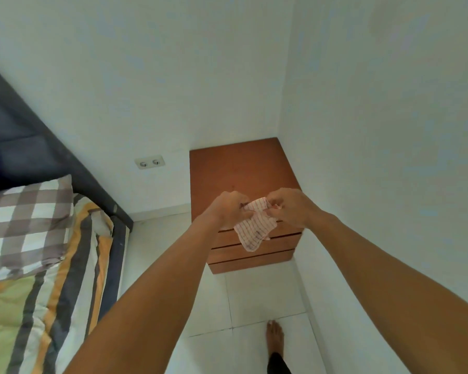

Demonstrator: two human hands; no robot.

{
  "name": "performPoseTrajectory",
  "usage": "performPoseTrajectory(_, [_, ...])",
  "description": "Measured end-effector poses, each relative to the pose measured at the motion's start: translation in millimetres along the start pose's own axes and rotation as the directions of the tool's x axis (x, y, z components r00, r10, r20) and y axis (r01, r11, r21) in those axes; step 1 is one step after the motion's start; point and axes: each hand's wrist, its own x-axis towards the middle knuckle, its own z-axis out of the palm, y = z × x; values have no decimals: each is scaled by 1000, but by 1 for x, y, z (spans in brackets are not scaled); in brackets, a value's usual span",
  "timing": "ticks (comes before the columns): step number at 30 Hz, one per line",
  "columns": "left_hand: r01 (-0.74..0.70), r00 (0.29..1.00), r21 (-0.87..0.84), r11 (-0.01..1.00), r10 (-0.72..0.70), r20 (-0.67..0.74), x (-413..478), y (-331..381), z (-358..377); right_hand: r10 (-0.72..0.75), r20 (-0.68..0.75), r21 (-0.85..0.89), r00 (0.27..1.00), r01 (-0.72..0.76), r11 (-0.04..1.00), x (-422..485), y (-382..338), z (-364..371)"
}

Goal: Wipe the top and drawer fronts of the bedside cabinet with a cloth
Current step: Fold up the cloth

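Note:
A brown wooden bedside cabinet [238, 168] stands in the room's corner, its bare top facing up and its drawer fronts [270, 256] showing below. Above its front edge I hold a small white cloth with thin red stripes [256, 228] between both hands. My left hand [227, 209] pinches its left upper edge and my right hand [288, 206] pinches its right upper edge. The cloth hangs down crumpled in front of the top drawer, apart from the cabinet surface.
A bed with a striped quilt [46, 287] and checked pillow [27, 220] lies at the left against a dark headboard [25, 147]. A double wall socket [149, 161] sits left of the cabinet. White walls close the corner. My bare foot [274, 337] stands on the white tiled floor.

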Motion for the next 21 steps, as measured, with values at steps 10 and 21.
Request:
performPoseTrajectory(10, [141, 989, -174, 975, -130, 75, 119, -23, 32, 88, 47, 51, 995, -90, 995, 91, 77, -32])
performPoseTrajectory(21, [193, 973, -188, 963, -212, -89, 171, -35, 29, 21, -153, -11, 988, -23, 1000, 140, 101, -29])
